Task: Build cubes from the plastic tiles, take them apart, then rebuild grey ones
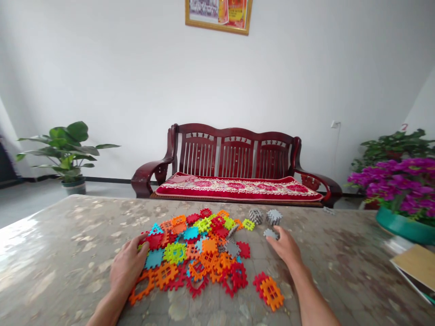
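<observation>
A spread-out heap of toothed plastic building tiles (175, 253) in orange, red, blue, lime green and grey lies on the table. My left hand (128, 261) rests at the heap's left edge, thumb and fingers slightly apart beside a red tile (155, 241); what lies under the fingers is partly hidden. To the right of the heap, my right hand (286, 245) pinches a grey tile (270, 233) between thumb and fingers, low over the tabletop. Just behind it stand two stacks of grey tiles, a left stack (255, 216) and a right stack (274, 217).
An orange tile (272, 293) overlaps a red one near the front. Another small grey piece (328, 211) lies at the table's far edge. On the right are a teal flowerpot (404, 225) with purple flowers and some books (416, 267). A wooden bench (236, 149) stands beyond the table (343, 271).
</observation>
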Demonstrator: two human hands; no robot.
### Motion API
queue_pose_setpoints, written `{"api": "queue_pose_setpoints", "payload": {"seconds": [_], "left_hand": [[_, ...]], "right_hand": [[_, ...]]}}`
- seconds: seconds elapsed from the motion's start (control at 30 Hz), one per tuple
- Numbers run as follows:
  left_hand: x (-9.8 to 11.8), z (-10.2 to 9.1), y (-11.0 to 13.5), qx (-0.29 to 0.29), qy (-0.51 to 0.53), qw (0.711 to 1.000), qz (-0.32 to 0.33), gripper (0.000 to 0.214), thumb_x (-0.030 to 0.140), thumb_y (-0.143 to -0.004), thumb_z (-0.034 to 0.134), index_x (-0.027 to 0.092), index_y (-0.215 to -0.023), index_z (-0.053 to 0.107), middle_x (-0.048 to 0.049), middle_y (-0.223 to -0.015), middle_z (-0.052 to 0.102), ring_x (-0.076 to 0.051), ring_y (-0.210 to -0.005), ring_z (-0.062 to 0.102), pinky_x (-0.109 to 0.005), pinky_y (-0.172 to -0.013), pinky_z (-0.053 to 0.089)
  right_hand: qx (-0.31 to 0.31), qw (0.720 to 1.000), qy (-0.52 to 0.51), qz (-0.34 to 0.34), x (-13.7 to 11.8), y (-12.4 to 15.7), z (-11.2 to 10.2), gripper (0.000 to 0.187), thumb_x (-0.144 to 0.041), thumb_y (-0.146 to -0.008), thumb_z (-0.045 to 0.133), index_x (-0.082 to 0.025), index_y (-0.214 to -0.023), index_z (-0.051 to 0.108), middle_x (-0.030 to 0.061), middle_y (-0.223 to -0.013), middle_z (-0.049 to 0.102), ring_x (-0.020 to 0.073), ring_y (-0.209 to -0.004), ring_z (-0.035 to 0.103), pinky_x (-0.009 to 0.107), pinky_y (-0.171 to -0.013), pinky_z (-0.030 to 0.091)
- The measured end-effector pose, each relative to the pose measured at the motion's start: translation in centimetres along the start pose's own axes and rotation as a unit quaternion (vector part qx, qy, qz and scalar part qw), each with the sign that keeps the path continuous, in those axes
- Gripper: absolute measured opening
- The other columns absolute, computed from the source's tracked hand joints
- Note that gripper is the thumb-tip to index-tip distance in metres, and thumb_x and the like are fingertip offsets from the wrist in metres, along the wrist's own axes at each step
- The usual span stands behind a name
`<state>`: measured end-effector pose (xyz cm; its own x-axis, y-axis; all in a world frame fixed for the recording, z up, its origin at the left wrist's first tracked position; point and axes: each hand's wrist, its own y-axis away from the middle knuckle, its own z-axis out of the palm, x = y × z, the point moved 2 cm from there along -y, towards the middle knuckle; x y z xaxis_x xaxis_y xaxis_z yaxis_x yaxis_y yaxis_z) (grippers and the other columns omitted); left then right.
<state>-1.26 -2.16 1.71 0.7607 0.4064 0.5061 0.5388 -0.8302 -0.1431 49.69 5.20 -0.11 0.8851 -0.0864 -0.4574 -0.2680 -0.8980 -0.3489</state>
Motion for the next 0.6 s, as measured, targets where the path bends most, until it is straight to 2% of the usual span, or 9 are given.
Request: {"api": "queue_pose_setpoints", "payload": {"seconds": [0.13, 0.3, 0.47, 0.6], "left_hand": [[0.19, -0.09, 0.03, -0.015, 0.002, 1.0, -0.003, 0.052, 0.045, -0.093, 0.031, 0.025, -0.132, 0.058, -0.0095, -0.137, 0.059, -0.031, -0.116, 0.059, -0.04, -0.092, 0.047], [0.11, -0.19, -0.13, -0.023, 0.02, 0.999, -0.014, 0.056, 0.049, -0.092, 0.028, 0.025, -0.135, 0.054, -0.0101, -0.139, 0.057, -0.033, -0.119, 0.058, -0.044, -0.094, 0.047], [0.43, -0.45, -0.45, -0.027, 0.014, 0.999, -0.02, 0.058, 0.05, -0.091, 0.03, 0.024, -0.137, 0.053, -0.0113, -0.138, 0.058, -0.034, -0.119, 0.058, -0.045, -0.096, 0.047], [0.82, -0.62, -0.75, -0.021, 0.002, 0.999, -0.036, 0.059, 0.052, -0.09, 0.032, 0.023, -0.136, 0.056, -0.0123, -0.136, 0.06, -0.035, -0.119, 0.058, -0.047, -0.095, 0.047]], "right_hand": [[-0.019, 0.999, 0.029, -0.032, -0.32, 0.09, -0.09, 0.043, -0.032, -0.076, 0.059, -0.021, -0.118, 0.061, 0.0099, -0.115, 0.069, 0.024, -0.105, 0.064, 0.031, -0.087, 0.046], [-0.004, 1.0, 0.015, -0.014, -0.54, 0.39, -0.17, 0.047, -0.033, -0.076, 0.059, -0.02, -0.121, 0.059, 0.0096, -0.112, 0.07, 0.0244, -0.101, 0.066, 0.032, -0.082, 0.047], [0.051, 0.998, -0.043, -0.021, -0.91, 0.39, -0.05, 0.053, -0.038, -0.074, 0.06, -0.023, -0.125, 0.056, 0.0059, -0.112, 0.07, 0.0206, -0.086, 0.066, 0.031, -0.075, 0.047], [0.125, 0.987, -0.103, -0.022, -1.03, -0.43, -0.27, 0.058, -0.045, -0.074, 0.057, -0.021, -0.127, 0.054, 0.0064, -0.112, 0.07, 0.0185, -0.073, 0.061, 0.031, -0.07, 0.047]]}}
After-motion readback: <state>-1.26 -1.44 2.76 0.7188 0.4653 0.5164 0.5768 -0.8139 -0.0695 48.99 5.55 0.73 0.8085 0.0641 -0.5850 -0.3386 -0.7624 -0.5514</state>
